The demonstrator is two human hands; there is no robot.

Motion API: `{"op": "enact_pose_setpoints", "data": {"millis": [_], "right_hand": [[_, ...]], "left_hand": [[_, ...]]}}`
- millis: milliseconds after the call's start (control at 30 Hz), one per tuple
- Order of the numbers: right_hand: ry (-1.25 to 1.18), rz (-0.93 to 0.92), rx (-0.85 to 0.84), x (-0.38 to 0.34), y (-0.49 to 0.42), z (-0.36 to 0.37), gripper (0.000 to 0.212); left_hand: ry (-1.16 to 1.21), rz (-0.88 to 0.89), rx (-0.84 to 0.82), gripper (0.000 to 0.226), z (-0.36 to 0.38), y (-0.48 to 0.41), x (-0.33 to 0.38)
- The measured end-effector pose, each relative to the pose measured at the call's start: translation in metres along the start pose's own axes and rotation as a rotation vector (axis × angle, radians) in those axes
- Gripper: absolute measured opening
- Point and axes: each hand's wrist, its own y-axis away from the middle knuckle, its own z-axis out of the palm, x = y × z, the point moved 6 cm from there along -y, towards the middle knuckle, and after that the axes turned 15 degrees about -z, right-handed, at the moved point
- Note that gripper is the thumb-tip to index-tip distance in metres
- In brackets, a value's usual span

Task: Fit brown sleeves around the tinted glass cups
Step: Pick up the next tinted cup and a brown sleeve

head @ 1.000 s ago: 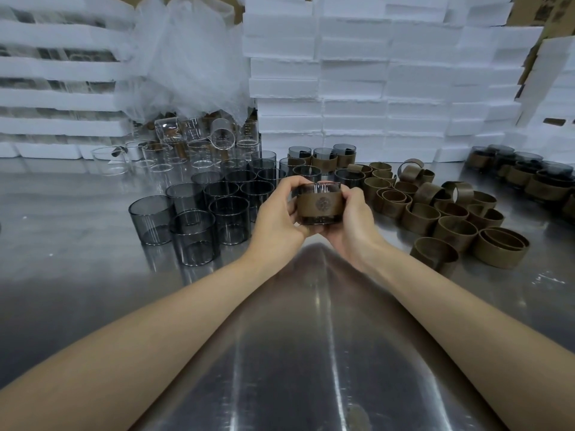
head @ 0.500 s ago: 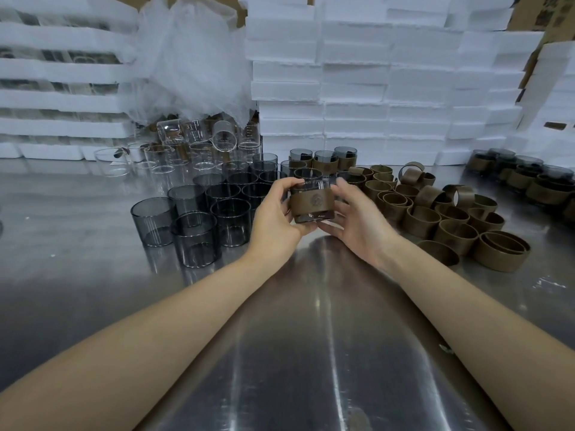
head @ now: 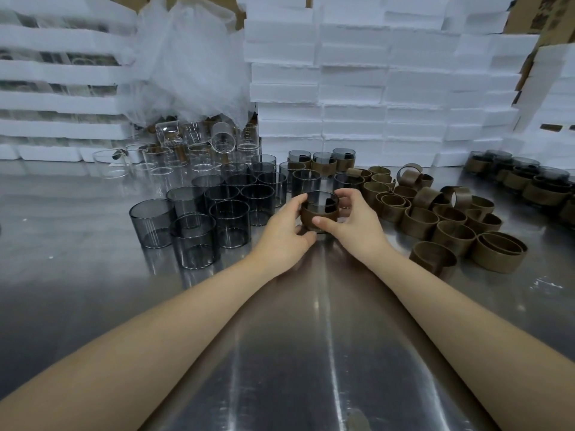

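Lowered since a second ago: one tinted glass cup (head: 320,201), a smoky grey cylinder, now upright rather than tilted toward me, down at the brushed-steel surface (head: 311,337). A matte brown sleeve (head: 330,215) bands its lower half. I grip it with both hands: left hand (head: 281,233) curled round one side, right hand (head: 354,227) with its thumb on the sleeve. Bare tinted cups (head: 230,225) cluster to the left and empty sleeve rings (head: 451,234) to the right.
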Motion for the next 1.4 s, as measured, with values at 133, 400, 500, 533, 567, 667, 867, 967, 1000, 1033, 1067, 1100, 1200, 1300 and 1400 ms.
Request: {"op": "enact_pose_setpoints", "data": {"millis": [133,400,500,533,567,667,867,967,1000,1033,1067,1100,1200,1300,1400], "right_hand": [[0.058,0.026,0.121,0.006,-0.001,-0.008,0.048],[0.095,0.121,0.119,0.028,-0.013,-0.011,0.066],[0.131,0.128,0.105,0.032,-0.017,-0.011,0.048],[0.140,0.120,0.114,0.032,-0.017,-0.012,0.046],[0.148,0.104,0.119,0.032,-0.017,-0.013,0.048],[0.189,0.084,0.076,0.033,-0.020,-0.014,0.066],[0.207,0.102,0.060,0.034,-0.023,-0.017,0.040],[0.177,0.125,0.078,0.033,-0.022,-0.018,0.017],[0.151,0.130,0.089,0.033,-0.021,-0.019,0.011],[0.115,0.138,0.105,0.033,-0.021,-0.019,0.007],[0.075,0.149,0.126,0.033,-0.020,-0.021,0.006],[0.036,0.158,0.156,0.033,-0.019,-0.023,0.008],[-0.031,0.144,0.291,0.027,-0.016,-0.031,0.009],[-0.046,0.089,0.418,0.022,-0.013,-0.038,0.004],[-0.038,0.038,0.484,0.019,-0.013,-0.041,0.005]], "left_hand": [[-0.353,0.037,0.061,0.069,0.006,-0.005,0.000],[-0.593,0.080,0.089,0.074,0.022,-0.005,0.004],[-0.627,0.091,0.087,0.076,0.025,-0.007,0.007],[-0.634,0.094,0.088,0.075,0.025,-0.008,0.009],[-0.635,0.096,0.089,0.073,0.025,-0.008,0.010],[-0.615,0.123,0.120,0.056,0.024,-0.008,0.014],[-0.633,0.311,0.224,0.039,0.024,-0.001,0.029],[-0.624,0.305,0.201,0.046,0.025,-0.005,0.027],[-0.621,0.298,0.193,0.047,0.025,-0.006,0.025],[-0.621,0.293,0.186,0.049,0.026,-0.008,0.023],[-0.625,0.289,0.180,0.050,0.027,-0.010,0.022],[-0.630,0.283,0.173,0.052,0.027,-0.012,0.020],[-0.657,0.249,0.125,0.059,0.032,-0.021,0.015],[-0.711,0.236,0.064,0.064,0.041,-0.031,0.012],[-0.771,0.293,0.035,0.059,0.048,-0.039,0.018]]}}
